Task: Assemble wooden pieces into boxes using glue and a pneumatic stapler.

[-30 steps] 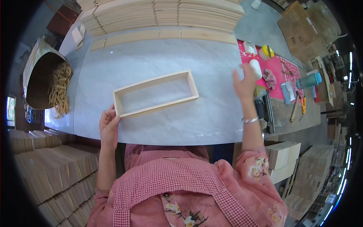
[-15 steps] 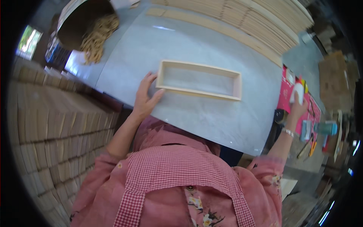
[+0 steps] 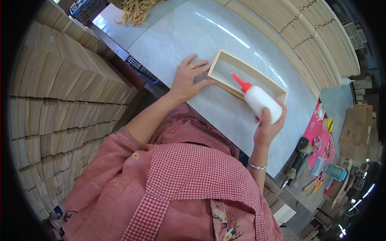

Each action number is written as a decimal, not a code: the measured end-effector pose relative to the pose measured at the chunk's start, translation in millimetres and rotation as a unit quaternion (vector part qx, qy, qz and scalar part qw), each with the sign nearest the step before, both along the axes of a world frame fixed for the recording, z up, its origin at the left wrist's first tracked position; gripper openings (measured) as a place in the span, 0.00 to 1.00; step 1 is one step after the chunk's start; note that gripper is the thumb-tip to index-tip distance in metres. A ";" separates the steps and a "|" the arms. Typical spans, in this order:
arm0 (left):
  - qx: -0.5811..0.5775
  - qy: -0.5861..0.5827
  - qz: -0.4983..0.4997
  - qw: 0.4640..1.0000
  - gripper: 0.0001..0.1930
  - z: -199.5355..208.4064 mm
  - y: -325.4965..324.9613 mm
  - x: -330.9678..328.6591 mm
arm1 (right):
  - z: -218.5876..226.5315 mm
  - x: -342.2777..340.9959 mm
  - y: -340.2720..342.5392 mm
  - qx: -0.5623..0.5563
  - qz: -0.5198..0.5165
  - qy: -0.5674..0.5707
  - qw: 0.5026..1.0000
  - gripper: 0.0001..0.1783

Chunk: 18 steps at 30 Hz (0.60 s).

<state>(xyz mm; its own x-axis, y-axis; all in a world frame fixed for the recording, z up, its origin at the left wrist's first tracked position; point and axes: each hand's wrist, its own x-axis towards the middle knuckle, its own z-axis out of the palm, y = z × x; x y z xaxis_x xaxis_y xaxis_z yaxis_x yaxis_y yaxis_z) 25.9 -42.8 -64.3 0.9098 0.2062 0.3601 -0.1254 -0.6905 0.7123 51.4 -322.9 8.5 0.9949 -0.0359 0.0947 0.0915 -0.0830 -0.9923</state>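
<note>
A long, narrow wooden frame (image 3: pixel 257 72) of pale boards rests on the light grey tabletop (image 3: pixel 177 40). At its left end is my left hand (image 3: pixel 188 80), fingers spread, the fingertips at the short side. My right hand (image 3: pixel 270 125) is wrapped round a white squeeze bottle (image 3: pixel 261 102) with a red pointed nozzle (image 3: pixel 240 82). The bottle is tilted above the frame's near side, its tip toward the frame's left end. It hides part of the near board and the right end.
Stacked thin wooden strips (image 3: pixel 297 28) line the table's far side. Tan bands (image 3: pixel 136 11) lie at the far left, with piled wooden boards (image 3: pixel 60 80) below. On the right are a red mat (image 3: pixel 313 132), a tape measure (image 3: pixel 304 145), a yellow tape roll (image 3: pixel 327 124) and an orange cutter (image 3: pixel 317 186).
My right hand has brought the white bottle from the red mat at the right to above the frame. My left hand stays by the frame's left end. The whole view has turned.
</note>
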 end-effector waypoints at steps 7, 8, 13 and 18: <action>0.019 -0.022 0.016 0.999 0.24 -3.4 -2.9 -0.8 | -2.1 -3.2 34.6 -0.082 0.074 -0.042 0.993 0.31; 0.023 -0.026 0.017 0.999 0.24 -4.1 -2.6 -1.0 | -2.7 -2.7 36.1 -0.099 0.082 -0.059 0.990 0.31; 0.022 -0.034 0.019 0.999 0.24 -2.0 -2.9 -0.6 | 0.3 0.7 40.4 -0.125 0.094 -0.077 0.985 0.32; 0.007 -0.024 0.010 1.000 0.24 2.8 -1.5 -2.1 | 2.7 6.0 46.6 -0.141 0.098 -0.123 0.977 0.33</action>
